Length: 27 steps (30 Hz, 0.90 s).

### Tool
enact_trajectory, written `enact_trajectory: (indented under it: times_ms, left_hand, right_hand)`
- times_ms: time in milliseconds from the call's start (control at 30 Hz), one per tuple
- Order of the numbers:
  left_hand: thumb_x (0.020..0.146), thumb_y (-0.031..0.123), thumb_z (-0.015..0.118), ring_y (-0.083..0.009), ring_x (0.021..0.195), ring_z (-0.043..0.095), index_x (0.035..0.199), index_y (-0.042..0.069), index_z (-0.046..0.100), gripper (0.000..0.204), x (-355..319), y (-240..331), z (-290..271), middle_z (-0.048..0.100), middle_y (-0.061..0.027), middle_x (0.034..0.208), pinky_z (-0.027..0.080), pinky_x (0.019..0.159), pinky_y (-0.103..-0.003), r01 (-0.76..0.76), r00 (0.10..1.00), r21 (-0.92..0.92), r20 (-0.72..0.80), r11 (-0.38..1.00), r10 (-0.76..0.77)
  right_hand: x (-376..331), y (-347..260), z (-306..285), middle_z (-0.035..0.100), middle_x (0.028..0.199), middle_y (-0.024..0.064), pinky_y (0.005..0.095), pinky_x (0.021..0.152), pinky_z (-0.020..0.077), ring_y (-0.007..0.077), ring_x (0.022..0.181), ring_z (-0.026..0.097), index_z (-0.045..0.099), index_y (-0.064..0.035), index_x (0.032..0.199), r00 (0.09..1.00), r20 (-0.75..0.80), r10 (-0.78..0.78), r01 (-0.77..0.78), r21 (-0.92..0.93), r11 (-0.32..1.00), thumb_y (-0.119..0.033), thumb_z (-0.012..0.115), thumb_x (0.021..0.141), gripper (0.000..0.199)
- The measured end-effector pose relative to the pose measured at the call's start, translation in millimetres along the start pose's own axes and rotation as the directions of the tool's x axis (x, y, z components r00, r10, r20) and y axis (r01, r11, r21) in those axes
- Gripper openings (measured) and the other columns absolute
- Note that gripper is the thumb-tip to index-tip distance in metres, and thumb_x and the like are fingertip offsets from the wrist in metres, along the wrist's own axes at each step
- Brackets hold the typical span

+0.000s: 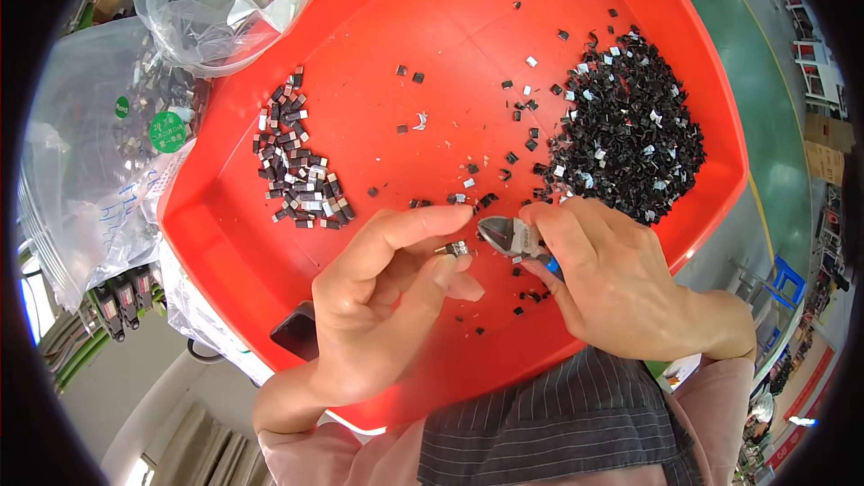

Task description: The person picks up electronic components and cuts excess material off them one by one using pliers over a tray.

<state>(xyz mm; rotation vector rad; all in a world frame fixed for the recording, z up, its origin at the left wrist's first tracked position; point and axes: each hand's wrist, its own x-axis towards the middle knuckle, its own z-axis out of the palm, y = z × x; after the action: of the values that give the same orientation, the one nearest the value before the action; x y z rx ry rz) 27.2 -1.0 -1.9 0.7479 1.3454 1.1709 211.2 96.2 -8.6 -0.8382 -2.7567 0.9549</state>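
My left hand [378, 292] pinches a small black and silver part [454, 249] between thumb and forefinger over a red tray [360, 27]. My right hand [621, 283] grips small cutting pliers [508, 236] with a blue handle, their jaws pointing left at the part and almost touching it. A row of small dark and silver parts [301, 171] lies at the tray's left. A large heap of tiny black cut pieces [625, 130] fills the tray's right side.
Clear plastic bags [108, 153] with more parts lie left of the tray, and another bag [225, 0] rests at the tray's top left corner. Loose black bits are scattered across the tray's middle. A green floor shows at the right.
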Motion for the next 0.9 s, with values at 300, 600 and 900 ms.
enact_trajectory:
  times_ms: [300,600,900]
  left_hand:
    - [0.087,-0.014,0.048,-0.0153,0.081,0.066,0.108,-0.002,0.051,0.025,-1.1,-3.6,0.6,0.059,-0.0086,0.092,0.055,0.075,-0.027,-0.078,0.997,-0.052,-0.017,0.996,0.078]
    - [0.089,-0.009,0.049,-0.0185,0.078,0.066,0.110,-0.005,0.049,0.021,-5.2,0.8,6.8,0.061,-0.0129,0.092,0.054,0.071,-0.027,-0.044,0.996,0.169,-0.065,0.985,0.055]
    - [0.089,-0.013,0.045,-0.0188,0.084,0.066,0.111,-0.005,0.046,0.024,-6.6,-7.2,4.2,0.059,-0.0146,0.097,0.052,0.077,-0.027,-0.136,0.990,0.277,-0.003,0.951,0.142]
  right_hand:
    - [-3.0,-3.3,15.1,0.050,0.085,0.0097,0.0380,0.061,0.0371,0.0277,0.073,0.050,0.050,0.0000,0.116,0.996,-0.075,-0.040,0.030,-0.135,0.990,0.005,0.069,0.050,0.069]
    - [-2.8,-3.2,19.6,0.048,0.083,0.0086,0.0369,0.060,0.0347,0.0258,0.072,0.048,0.049,0.0002,0.119,0.989,-0.131,-0.074,0.042,-0.233,0.972,0.004,0.066,0.054,0.067]
    - [-1.6,-5.9,21.9,0.045,0.074,0.0063,0.0322,0.053,0.0378,0.0197,0.065,0.048,0.054,0.0013,0.105,0.990,-0.116,-0.083,0.045,-0.302,0.952,-0.008,0.060,0.070,0.036]
